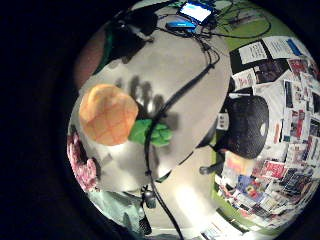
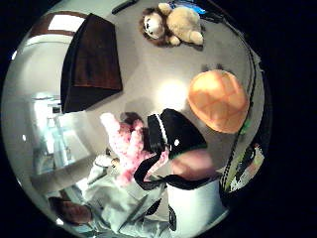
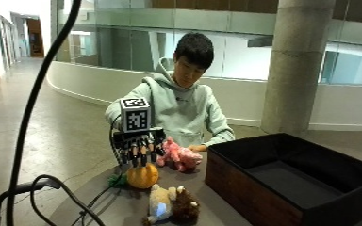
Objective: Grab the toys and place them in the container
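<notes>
container (image 3: 243,186) cut by frame edge, pink toy (image 3: 180,157) partly behind hand (image 3: 137,148)

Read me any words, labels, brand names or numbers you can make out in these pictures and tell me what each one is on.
None can be read.
Papers and posters on the floor: printed, but too small and blurred to read.
Lit screen at the table's far edge: blurred, nothing legible.
Orange toy, pink toy, lion toy and container: no lettering shows.
</notes>
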Action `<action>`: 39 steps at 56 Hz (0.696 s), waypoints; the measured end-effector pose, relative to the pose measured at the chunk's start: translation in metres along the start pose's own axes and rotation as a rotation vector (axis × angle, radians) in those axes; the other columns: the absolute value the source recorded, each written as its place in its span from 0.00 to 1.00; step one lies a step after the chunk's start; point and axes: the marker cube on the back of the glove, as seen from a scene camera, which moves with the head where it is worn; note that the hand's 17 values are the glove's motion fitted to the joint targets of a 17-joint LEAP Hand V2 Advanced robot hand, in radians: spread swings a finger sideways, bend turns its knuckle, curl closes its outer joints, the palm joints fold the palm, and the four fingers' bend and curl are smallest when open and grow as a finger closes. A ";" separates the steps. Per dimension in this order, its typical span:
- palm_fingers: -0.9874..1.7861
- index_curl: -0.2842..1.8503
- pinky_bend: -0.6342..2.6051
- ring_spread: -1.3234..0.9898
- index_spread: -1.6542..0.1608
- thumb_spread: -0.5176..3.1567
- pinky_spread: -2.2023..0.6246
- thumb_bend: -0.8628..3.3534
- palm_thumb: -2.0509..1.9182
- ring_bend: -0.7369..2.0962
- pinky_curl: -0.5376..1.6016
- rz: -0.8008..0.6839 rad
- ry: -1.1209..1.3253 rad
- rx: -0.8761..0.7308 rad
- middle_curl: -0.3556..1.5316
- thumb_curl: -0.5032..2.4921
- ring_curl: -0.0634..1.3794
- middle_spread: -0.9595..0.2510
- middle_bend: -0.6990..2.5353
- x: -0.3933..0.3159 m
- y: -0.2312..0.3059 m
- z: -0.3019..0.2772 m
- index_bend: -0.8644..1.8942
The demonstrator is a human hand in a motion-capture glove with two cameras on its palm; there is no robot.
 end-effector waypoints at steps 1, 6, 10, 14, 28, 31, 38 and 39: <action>0.36 0.24 0.42 0.54 0.77 0.51 0.78 0.20 0.53 0.44 0.40 0.001 -0.001 0.001 0.36 0.25 0.19 0.79 0.29 0.000 0.000 0.002 0.37; 0.37 0.25 0.41 0.53 0.77 0.51 0.78 0.20 0.54 0.45 0.40 0.001 0.001 0.013 0.37 0.26 0.20 0.79 0.29 0.000 0.000 0.008 0.37; 0.43 0.25 0.41 0.52 0.77 0.52 0.77 0.20 0.54 0.47 0.39 -0.007 -0.005 0.052 0.38 0.26 0.21 0.77 0.30 -0.001 0.000 0.012 0.38; 0.51 0.26 0.40 0.50 0.78 0.52 0.76 0.21 0.55 0.51 0.39 -0.003 -0.015 0.106 0.40 0.26 0.23 0.74 0.33 -0.002 -0.001 0.012 0.39; 0.78 0.36 0.49 0.38 0.73 0.59 0.65 0.24 0.61 0.71 0.46 -0.018 0.015 0.409 0.53 0.28 0.39 0.55 0.45 -0.010 -0.006 -0.008 0.53; 0.77 0.39 0.52 0.35 0.72 0.59 0.63 0.26 0.62 0.74 0.48 -0.024 0.020 0.405 0.58 0.29 0.43 0.51 0.49 -0.012 -0.004 -0.012 0.59; 0.72 0.48 0.58 0.32 0.71 0.58 0.60 0.28 0.65 0.80 0.54 -0.042 0.029 0.384 0.68 0.31 0.51 0.42 0.56 -0.013 -0.006 -0.019 0.69; 0.71 0.50 0.59 0.31 0.71 0.58 0.60 0.28 0.66 0.80 0.54 -0.045 0.030 0.385 0.70 0.31 0.53 0.41 0.56 -0.013 -0.007 -0.021 0.70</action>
